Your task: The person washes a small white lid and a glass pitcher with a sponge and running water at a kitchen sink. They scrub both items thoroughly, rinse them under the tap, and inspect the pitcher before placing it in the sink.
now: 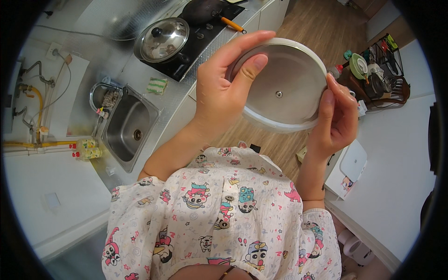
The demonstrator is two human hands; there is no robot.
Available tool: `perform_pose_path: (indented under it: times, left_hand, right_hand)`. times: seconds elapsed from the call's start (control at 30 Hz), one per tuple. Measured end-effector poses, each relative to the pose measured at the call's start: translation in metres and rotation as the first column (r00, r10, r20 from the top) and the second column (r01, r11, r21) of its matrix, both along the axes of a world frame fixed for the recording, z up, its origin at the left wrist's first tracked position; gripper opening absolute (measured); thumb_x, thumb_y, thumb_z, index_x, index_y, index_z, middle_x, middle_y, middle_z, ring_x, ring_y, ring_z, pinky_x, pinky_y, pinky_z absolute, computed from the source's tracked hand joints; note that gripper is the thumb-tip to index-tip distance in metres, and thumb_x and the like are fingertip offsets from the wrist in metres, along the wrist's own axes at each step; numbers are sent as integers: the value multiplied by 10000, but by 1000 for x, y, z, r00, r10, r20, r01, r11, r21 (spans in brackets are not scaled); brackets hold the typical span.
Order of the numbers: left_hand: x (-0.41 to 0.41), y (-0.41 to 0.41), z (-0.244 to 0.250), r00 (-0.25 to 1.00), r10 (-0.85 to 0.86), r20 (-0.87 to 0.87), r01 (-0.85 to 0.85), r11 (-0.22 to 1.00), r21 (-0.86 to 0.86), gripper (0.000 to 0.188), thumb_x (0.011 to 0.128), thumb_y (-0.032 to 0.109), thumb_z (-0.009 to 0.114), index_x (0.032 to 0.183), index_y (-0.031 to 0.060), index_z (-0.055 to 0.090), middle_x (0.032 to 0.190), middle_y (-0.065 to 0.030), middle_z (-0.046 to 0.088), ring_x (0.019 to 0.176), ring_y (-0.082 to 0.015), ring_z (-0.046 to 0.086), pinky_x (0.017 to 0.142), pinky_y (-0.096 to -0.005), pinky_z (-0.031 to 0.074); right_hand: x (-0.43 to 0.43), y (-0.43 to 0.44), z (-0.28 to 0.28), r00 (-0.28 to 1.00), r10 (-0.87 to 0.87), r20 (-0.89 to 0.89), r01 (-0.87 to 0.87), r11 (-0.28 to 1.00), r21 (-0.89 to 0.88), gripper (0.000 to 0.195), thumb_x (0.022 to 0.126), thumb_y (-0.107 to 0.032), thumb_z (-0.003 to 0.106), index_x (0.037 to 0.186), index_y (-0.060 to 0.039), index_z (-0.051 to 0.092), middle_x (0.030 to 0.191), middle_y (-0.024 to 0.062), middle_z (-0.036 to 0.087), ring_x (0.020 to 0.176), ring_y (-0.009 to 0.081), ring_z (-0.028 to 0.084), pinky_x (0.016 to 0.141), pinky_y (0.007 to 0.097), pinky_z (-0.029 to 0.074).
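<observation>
Both of my hands hold up a round pot lid, apparently glass, with a pale rim and a screw at its centre. It hangs in the air above the wooden floor, with its screw side towards me. My left hand grips the upper left edge, thumb on the near face and fingers stretched along the rim. At the right edge, my right hand pinches the rim between thumb and fingers. The skin of both hands looks wet.
To the left, a steel sink is set in the counter, with a green-and-white sponge beside it. A lidded pan and a dark wok with an orange handle stand on the black hob. A wooden chair bears dishes at right.
</observation>
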State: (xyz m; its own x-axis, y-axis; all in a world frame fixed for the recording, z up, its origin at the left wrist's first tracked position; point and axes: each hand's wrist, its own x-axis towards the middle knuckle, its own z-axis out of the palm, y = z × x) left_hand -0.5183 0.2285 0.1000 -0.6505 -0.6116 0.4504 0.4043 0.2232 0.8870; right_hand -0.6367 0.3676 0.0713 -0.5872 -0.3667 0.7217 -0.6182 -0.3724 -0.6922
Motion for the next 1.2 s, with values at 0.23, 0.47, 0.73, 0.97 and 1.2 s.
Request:
perform_pose_path:
  times: [0.23,0.47,0.73,0.97,1.2]
  left_hand:
    - [-14,4,-10,982,162,-99,-160,987,19,317,917,131,582,1189,-27,551,1111,-77,607,973,-117,574,866,-225,433]
    - [0,-21,8,965,-184,186,210,969,-131,439,881,84,591,1294,28,456,1034,-41,597,918,-98,573,809,-222,458]
    - [0,-30,26,952,-159,260,272,826,-493,365,850,120,663,1191,12,587,1161,-81,618,1018,-123,585,860,-246,473]
    - [5,-24,14,989,-25,143,88,884,-460,371,848,72,656,1199,-10,569,1158,-81,615,1014,-126,586,869,-244,469]
    - [3,-17,11,998,-45,48,59,931,-360,374,858,63,642,1209,-33,551,1174,-100,603,1050,-139,570,905,-249,448]
  right_hand:
    - [14,-13,-6,996,-27,80,28,1000,-11,385,954,-121,417,1301,43,457,1305,150,511,1196,203,492,1025,328,356]
    - [-8,-3,-3,996,60,-64,-51,989,140,360,955,-102,374,1252,48,511,1260,136,552,1089,163,553,948,281,405]
    - [8,-9,6,971,152,184,-152,988,-12,296,931,-82,498,1199,45,494,1063,120,637,869,86,579,787,197,426]
    - [6,-5,8,975,20,221,-22,1000,8,112,902,-52,586,982,26,592,909,39,630,749,40,547,671,154,408]
    - [6,-7,20,984,11,179,-16,999,31,144,921,-48,555,1041,22,593,881,18,606,734,18,518,652,139,389]
